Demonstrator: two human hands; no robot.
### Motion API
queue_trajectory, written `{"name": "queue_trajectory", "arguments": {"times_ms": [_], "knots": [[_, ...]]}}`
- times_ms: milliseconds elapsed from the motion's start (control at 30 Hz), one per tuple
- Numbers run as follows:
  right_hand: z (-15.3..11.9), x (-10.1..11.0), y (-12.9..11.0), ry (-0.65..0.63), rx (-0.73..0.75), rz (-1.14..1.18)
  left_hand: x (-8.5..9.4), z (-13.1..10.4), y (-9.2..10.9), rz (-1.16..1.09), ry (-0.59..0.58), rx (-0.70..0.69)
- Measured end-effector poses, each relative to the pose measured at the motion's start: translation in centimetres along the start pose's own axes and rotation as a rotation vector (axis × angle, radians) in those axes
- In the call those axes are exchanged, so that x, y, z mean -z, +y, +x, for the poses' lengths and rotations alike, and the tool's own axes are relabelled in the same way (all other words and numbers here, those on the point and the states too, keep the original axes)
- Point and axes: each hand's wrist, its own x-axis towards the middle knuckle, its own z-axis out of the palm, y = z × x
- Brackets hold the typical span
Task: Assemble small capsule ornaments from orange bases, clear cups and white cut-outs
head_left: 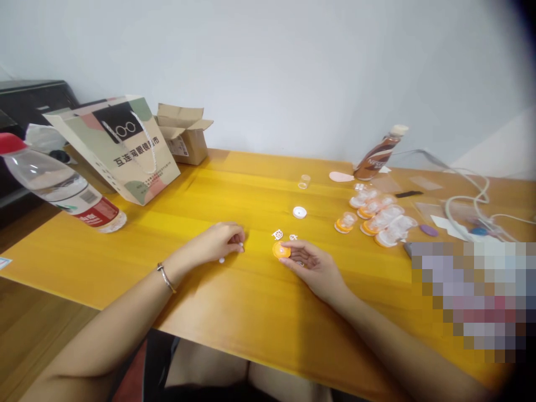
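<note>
My left hand [226,241] is pinched over the table, with a small white piece [241,246] at its fingertips. A tiny white piece [221,260] lies just below that hand. My right hand [312,265] holds a round orange part [281,250] between thumb and fingers. Beyond it lie two small white wheel-like pieces, one [277,234] to the left and one [293,238] to the right. Another small part shows partly under my right fingers. Further back are a white disc [299,213] and a clear cup [304,181].
On the wooden table [201,301], a water bottle [62,187], paper bag [125,148] and open carton [188,134] stand left. To the right are several clear-topped assemblies [371,215], a brown bottle [380,153], a purple disc [429,230] and white cables [469,192].
</note>
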Motion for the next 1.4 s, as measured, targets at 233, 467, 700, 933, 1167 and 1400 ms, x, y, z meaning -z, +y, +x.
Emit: {"name": "queue_trajectory", "arguments": {"times_ms": [233,467,700,933,1167,1400], "knots": [[0.1,0.0,0.1,-0.001,-0.051,0.066,0.2,0.0,0.2,0.127,-0.015,-0.043],[0.1,0.0,-0.3,-0.004,-0.147,0.137,-0.2,-0.2,0.4,0.402,0.002,-0.04],[0.1,-0.1,-0.3,-0.021,-0.184,0.204,-2.2,-0.3,2.5,0.232,0.319,-0.315],[0.0,-0.4,0.0,-0.094,-0.145,0.28,-2.9,-0.8,5.0,0.215,0.404,-0.578],[0.0,-0.6,0.0,-0.091,-0.145,0.307,-3.4,-0.5,4.6,0.314,0.461,-0.58],[0.0,-0.7,-0.2,-0.076,-0.157,0.359,-3.4,-0.6,4.5,0.154,0.376,-0.546]]}}
